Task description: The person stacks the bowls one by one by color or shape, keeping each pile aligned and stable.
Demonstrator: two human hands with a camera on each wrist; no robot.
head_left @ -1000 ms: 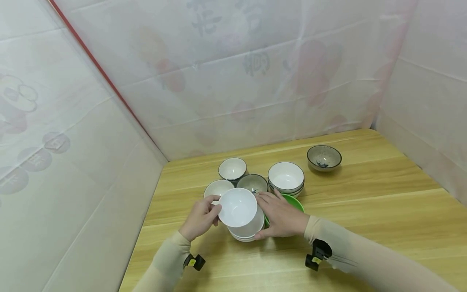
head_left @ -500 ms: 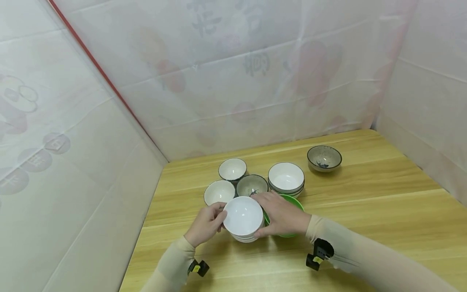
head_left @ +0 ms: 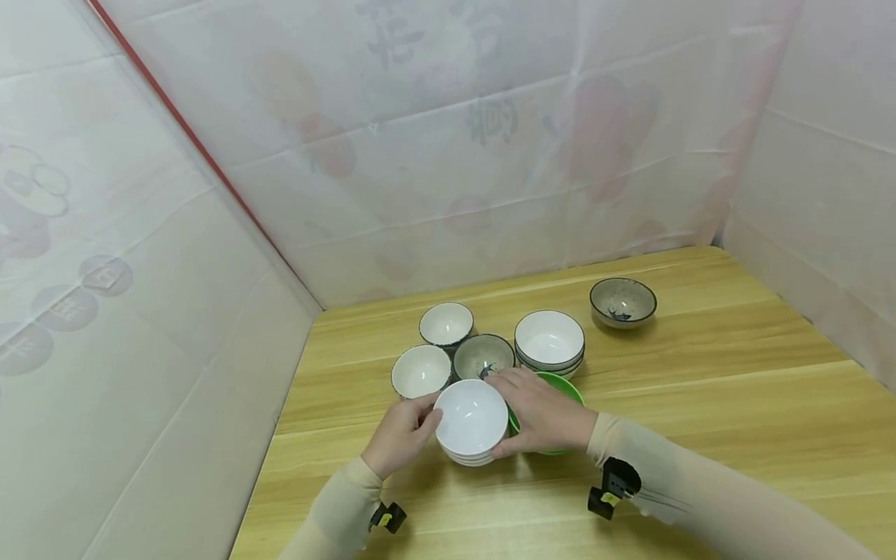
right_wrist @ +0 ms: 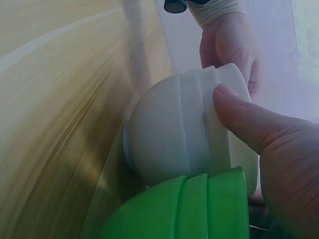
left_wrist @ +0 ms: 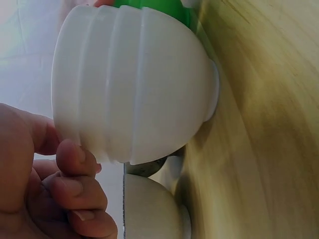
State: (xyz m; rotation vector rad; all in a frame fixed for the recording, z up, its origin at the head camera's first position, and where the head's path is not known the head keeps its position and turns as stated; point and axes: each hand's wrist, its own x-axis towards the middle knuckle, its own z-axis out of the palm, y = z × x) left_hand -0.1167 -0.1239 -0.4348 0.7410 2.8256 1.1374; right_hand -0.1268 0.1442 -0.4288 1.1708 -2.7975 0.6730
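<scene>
The tilted white bowl (head_left: 471,414) has come down level, nested onto the white stack (head_left: 470,453) between both hands.

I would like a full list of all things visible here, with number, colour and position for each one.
white bowl stack: one, white, front centre of table, between both hands
green bowls: nested stack, green, right of white stack, under right hand
small white bowls: two, white, dark rims, behind-left
speckled bowls: two, grey, one centre, one far right
dark-rimmed stack: one, white, behind green bowls
table: one, light wood
left hand: touching white stack's left side
right hand: thumb on white stack's right side
</scene>
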